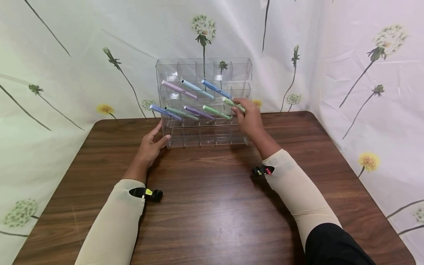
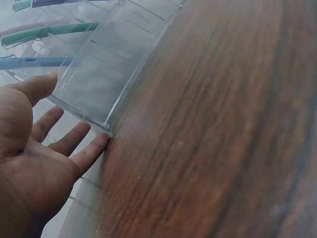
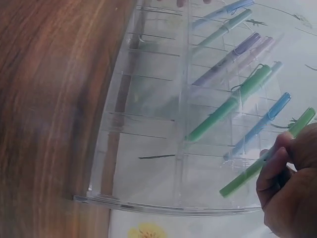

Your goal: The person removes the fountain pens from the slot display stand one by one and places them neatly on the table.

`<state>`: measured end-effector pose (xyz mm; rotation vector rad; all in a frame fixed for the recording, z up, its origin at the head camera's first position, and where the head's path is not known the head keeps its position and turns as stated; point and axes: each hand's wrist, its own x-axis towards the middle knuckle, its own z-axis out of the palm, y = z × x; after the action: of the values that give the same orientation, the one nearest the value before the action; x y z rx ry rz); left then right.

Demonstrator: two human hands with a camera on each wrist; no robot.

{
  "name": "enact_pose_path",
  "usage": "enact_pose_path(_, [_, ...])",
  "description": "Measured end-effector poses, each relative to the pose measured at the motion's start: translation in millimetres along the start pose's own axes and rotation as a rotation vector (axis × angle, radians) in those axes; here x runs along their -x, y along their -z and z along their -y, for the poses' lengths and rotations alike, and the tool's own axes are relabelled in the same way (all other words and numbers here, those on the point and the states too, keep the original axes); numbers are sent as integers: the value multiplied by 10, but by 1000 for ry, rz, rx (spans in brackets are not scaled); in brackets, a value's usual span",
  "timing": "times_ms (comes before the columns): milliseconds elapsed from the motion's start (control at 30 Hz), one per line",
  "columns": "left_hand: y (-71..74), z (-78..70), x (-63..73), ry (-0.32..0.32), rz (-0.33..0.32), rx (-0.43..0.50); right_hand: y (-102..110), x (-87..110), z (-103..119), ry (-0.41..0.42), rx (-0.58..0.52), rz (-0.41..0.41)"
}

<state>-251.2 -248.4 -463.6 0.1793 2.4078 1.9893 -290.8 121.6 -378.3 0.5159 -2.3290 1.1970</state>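
Note:
My right hand (image 1: pixel 250 117) pinches a light green pen (image 3: pixel 242 182) between thumb and fingers. The pen slants at the right end of a clear plastic pen rack (image 1: pixel 206 144), its lower end over a compartment in the right wrist view. My left hand (image 1: pixel 149 148) rests against the rack's left side. Its fingers are fairly straight and touch the lower side edge in the left wrist view, with the thumb at the front. Upper in the rack lean a lilac pen (image 1: pixel 179 89), a pale blue pen (image 1: pixel 197 89) and a blue pen (image 1: pixel 216 88).
The tier below holds a periwinkle pen (image 1: pixel 165 112), a teal-green pen (image 1: pixel 181 113), a purple pen (image 1: pixel 199 112) and a green pen (image 1: pixel 216 112). The rack stands at the back of a brown wooden table (image 1: pixel 212 206), before a flower-printed white cloth (image 1: pixel 132 29).

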Motion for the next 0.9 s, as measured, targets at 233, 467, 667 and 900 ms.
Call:
enact_pose_path(233, [-6, -17, -15, -15, 7, 2, 82, 10, 72, 85, -47, -34])
enact_pose_path(467, [22, -8, 9, -9, -3, -16, 91, 34, 168, 218, -2, -88])
enact_pose_path(667, [14, 3, -4, -17, -7, 1, 93, 82, 256, 350, 36, -125])
enact_pose_path(900, [19, 6, -2, -39, -7, 8, 40, 197, 352, 425, 37, -115])
